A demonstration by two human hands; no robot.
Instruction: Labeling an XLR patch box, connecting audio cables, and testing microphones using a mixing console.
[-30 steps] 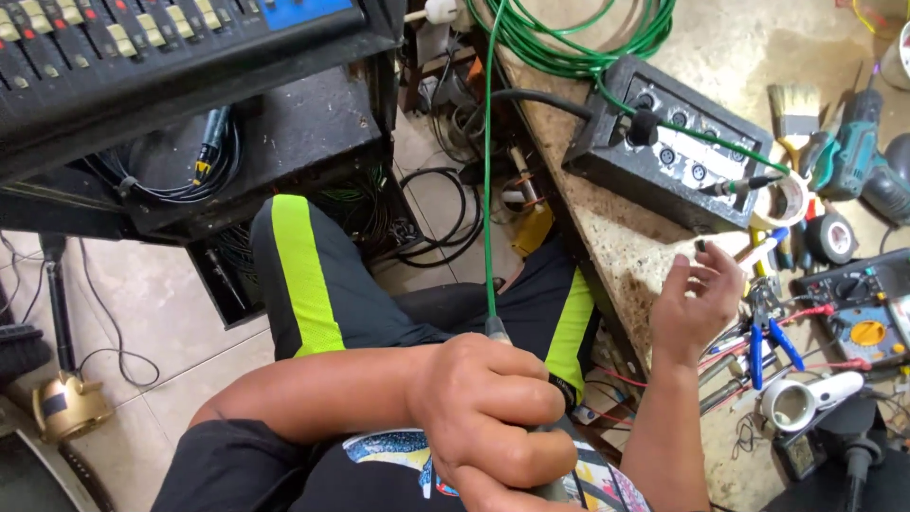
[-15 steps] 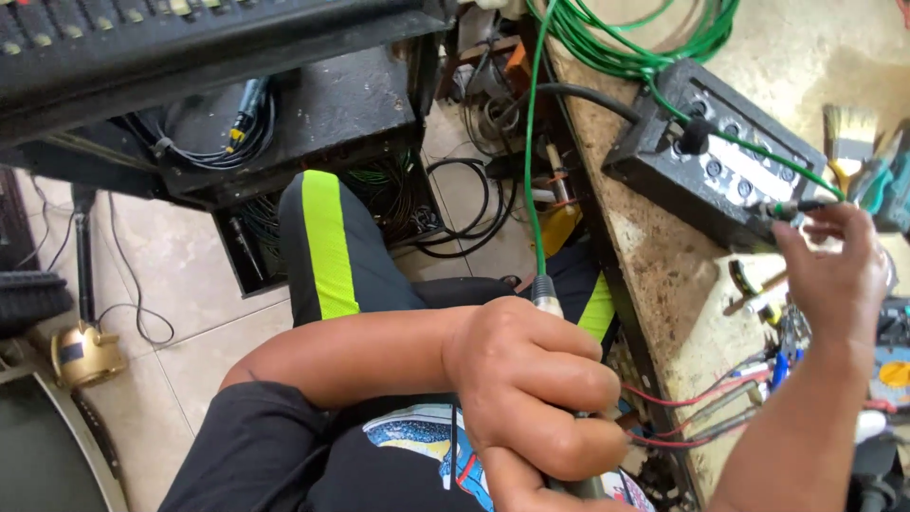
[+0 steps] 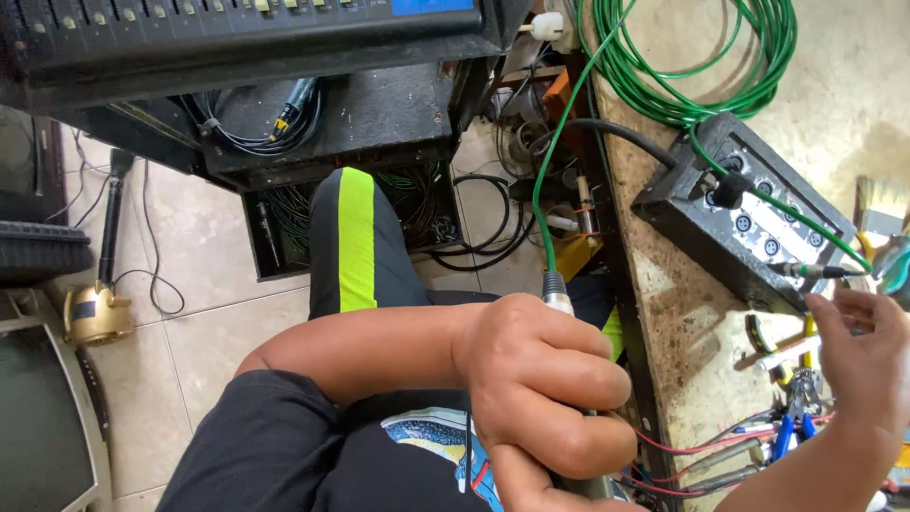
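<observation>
My left hand [image 3: 550, 398] is closed in a fist over my lap, gripping a silver cable connector [image 3: 555, 289]. A green cable [image 3: 545, 171] runs up from the connector to a green coil [image 3: 682, 76] on the workbench. My right hand [image 3: 863, 365] hovers at the bench's right side with its fingers apart. Its fingertips sit just below a small plug [image 3: 815, 272] on the black connector box [image 3: 701, 213]. A second green lead is plugged into the box's top face.
A mixing console [image 3: 237, 38] sits at the top left above a rack stuffed with black cables. Blue-handled pliers [image 3: 785, 431], red wires and a brush [image 3: 882, 204] lie on the stained workbench [image 3: 682, 322]. A gold-coloured object [image 3: 95, 313] stands on the tiled floor at left.
My right hand has risen from the tools by the pliers to the plug on the black box, then eased slightly below it. My left hand has kept its grip on the connector.
</observation>
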